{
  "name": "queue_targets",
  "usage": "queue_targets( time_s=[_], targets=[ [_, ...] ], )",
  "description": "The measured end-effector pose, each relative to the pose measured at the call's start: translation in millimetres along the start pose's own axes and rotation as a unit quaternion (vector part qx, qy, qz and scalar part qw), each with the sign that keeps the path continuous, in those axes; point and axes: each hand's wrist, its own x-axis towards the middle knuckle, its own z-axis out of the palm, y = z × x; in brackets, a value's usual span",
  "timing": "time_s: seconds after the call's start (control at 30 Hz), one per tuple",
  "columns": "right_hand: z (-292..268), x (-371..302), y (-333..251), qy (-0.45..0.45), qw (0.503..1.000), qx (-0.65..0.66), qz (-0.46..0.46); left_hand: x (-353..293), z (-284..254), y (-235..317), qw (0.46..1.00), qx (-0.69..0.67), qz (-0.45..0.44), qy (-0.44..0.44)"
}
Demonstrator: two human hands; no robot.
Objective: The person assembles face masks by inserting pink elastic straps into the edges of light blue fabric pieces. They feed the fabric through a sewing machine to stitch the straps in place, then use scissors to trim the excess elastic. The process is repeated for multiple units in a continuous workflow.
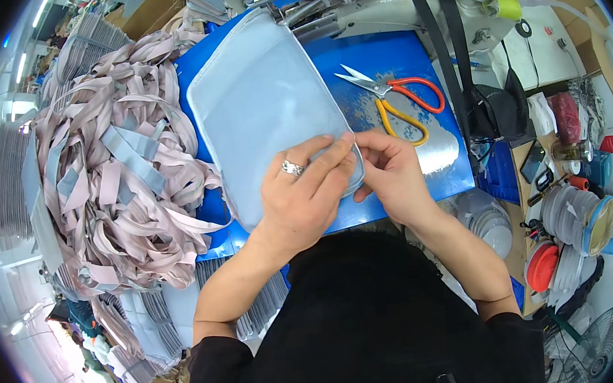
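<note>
A light blue fabric panel (265, 96) with rounded corners and a piped edge lies on the blue work table, its far end close to a sewing machine (371, 12). My left hand (309, 184), with a ring on one finger, rests on the panel's near right part. Its fingertips are bent together at the right-hand edge. There my right hand (392, 173) pinches the same edge between thumb and fingers, touching the left fingertips. What lies between the fingertips is too small to make out. Scissors (383, 90) with red and yellow handles lie partly open, right of the panel.
A big tangle of pink and blue fabric strips (130, 170) heaps up left of the blue table (438, 158). Stacked grey-blue panels (150, 322) sit below it. On the right, a shelf holds thread cones (543, 265) and small tools. Dark straps (454, 40) hang by the machine.
</note>
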Motion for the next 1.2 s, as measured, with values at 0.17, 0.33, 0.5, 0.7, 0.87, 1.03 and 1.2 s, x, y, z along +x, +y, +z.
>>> queue_targets(
  time_s=[0.17, 0.33, 0.5, 0.7, 0.87, 1.03, 1.2],
  targets=[
    [13, 14, -7, 0.001, 0.997, 0.072, 0.004, 17, -10, -14, 0.999, 0.020, 0.021, -0.013],
    [23, 46, -10, -0.005, 0.995, 0.104, 0.006, 39, -20, -39, 0.998, 0.022, 0.026, -0.049],
    [30, 80, -14, -0.011, 0.994, 0.107, -0.012, 54, -19, -72, 0.996, 0.043, 0.048, -0.066],
    [41, 119, -24, -0.009, 0.992, 0.123, -0.024, 76, -16, -110, 0.995, 0.036, 0.062, -0.074],
    [50, 148, -31, 0.030, 0.989, 0.140, -0.028, 91, -12, -139, 0.994, 0.040, 0.055, -0.089],
    [56, 156, -41, 0.085, 0.991, 0.108, -0.010, 82, -23, -144, 0.987, 0.120, 0.024, -0.102],
    [68, 155, -45, 0.115, 0.992, 0.036, -0.030, 48, -60, -161, 0.946, 0.223, -0.065, -0.226]
  ],
)
